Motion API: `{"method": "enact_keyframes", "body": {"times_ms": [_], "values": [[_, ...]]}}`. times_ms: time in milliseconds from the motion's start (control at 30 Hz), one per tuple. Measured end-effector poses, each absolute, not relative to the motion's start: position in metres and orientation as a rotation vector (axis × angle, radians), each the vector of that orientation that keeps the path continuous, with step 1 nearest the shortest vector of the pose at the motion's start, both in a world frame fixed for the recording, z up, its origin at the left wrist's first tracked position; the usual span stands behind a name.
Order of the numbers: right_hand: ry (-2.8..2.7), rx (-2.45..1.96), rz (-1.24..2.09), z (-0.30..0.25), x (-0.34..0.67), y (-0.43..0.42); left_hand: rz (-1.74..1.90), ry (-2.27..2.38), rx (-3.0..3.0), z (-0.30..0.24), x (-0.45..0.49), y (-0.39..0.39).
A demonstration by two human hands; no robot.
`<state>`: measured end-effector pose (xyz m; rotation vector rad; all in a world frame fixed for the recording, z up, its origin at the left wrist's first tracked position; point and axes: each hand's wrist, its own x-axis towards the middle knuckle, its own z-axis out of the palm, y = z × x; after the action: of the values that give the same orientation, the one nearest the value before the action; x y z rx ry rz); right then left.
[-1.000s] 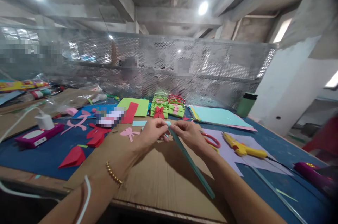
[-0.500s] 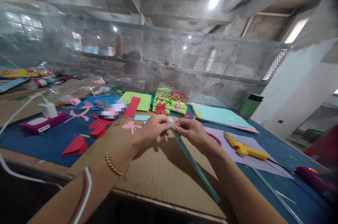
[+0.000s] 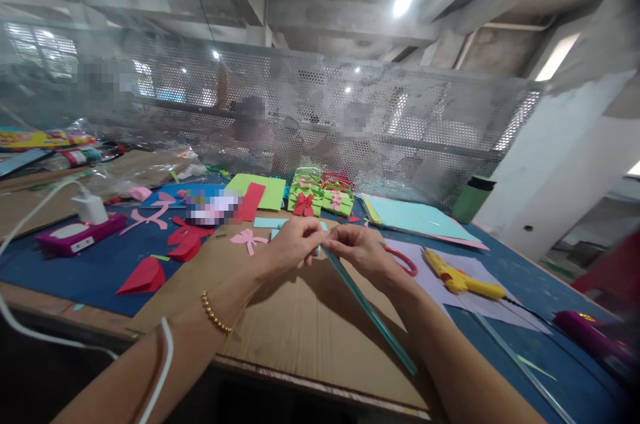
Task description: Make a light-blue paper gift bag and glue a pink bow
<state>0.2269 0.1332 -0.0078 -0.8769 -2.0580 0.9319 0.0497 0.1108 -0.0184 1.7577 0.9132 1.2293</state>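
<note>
Fingertips of left hand (image 3: 293, 245) and right hand (image 3: 361, 252) pinch the far end of the teal paper strip (image 3: 370, 311), which trails toward 5 o'clock over cardboard (image 3: 300, 337); likely light, floppy, crease-prone: grip near the end

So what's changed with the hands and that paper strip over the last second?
Very little. Both hands, left hand and right hand, keep pinching the top end of the teal paper strip over the cardboard. Only the camera view shifted slightly. The glue gun and red scissors lie where they were.
</note>
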Motion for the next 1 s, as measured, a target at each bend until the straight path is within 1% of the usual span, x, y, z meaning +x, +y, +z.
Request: {"method": "enact_keyframes", "body": {"times_ms": [133, 367, 500, 733, 1000], "values": [[-2.061, -0.882, 0.900, -0.0103, 0.2246, 0.1346, 1.292, 0.942, 1.760, -0.0222, 0.0485, 0.1129], [-2.100, -0.917, 0.937, -0.0126, 0.2279, 0.1331, 1.302, 0.983, 1.669, -0.0193, 0.0432, 0.1166], [-2.115, -0.929, 0.896, -0.0132, 0.2273, 0.1324, 1.298, 1.002, 1.611, -0.0213, 0.0428, 0.1177], [-2.171, -0.894, 0.808, -0.0125, 0.2289, 0.1307, 1.194, 0.924, 1.633, -0.0251, 0.0449, 0.1163], [-2.207, -0.860, 0.796, -0.0112, 0.2267, 0.1303, 1.192, 0.829, 1.581, -0.0257, 0.0427, 0.1198]]}}
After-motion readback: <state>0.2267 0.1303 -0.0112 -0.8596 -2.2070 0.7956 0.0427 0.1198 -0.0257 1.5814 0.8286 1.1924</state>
